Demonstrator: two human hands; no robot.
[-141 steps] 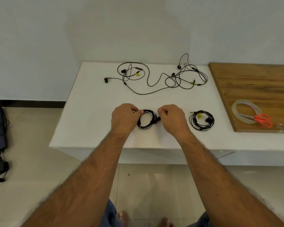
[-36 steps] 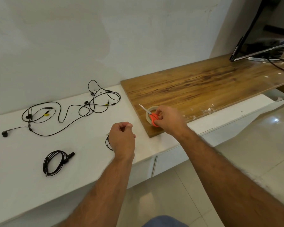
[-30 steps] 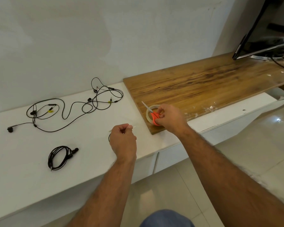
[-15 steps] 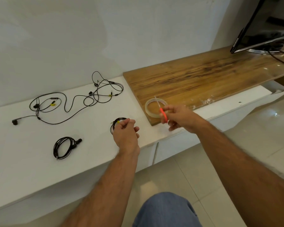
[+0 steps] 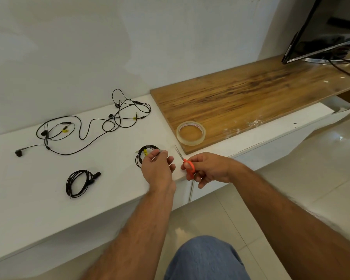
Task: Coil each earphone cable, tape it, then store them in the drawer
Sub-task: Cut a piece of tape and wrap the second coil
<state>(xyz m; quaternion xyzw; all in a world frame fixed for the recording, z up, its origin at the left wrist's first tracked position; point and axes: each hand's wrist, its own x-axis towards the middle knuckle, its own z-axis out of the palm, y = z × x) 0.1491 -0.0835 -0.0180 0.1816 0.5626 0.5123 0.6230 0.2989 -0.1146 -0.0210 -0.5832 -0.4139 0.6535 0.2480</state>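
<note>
My left hand [image 5: 158,168] hovers over a coiled black earphone with a yellow tag [image 5: 144,153] on the white shelf [image 5: 38,199] and hides part of it. Its thumb and forefinger pinch what looks like a short strip of clear tape [image 5: 162,151]. My right hand [image 5: 208,168] grips orange-handled scissors [image 5: 187,165], blades pointing up and left, close to my left fingers. A second coiled earphone [image 5: 80,182] lies to the left. Two uncoiled earphones, one at the left [image 5: 69,130] and one further right [image 5: 127,114], sprawl by the wall. The tape roll [image 5: 191,133] sits on the wooden top's corner.
The wooden top [image 5: 251,93] runs to the right, with scraps of clear film [image 5: 251,123] near its front edge. A TV [image 5: 321,33] and its cables stand at the far right. Drawer fronts [image 5: 220,184] sit under the shelf edge. My knee [image 5: 204,259] is below.
My right hand lifted the scissors off the tape roll and brought them left, toward my left hand. My left hand moved over the tagged coil. The first coil lies where it was set down.
</note>
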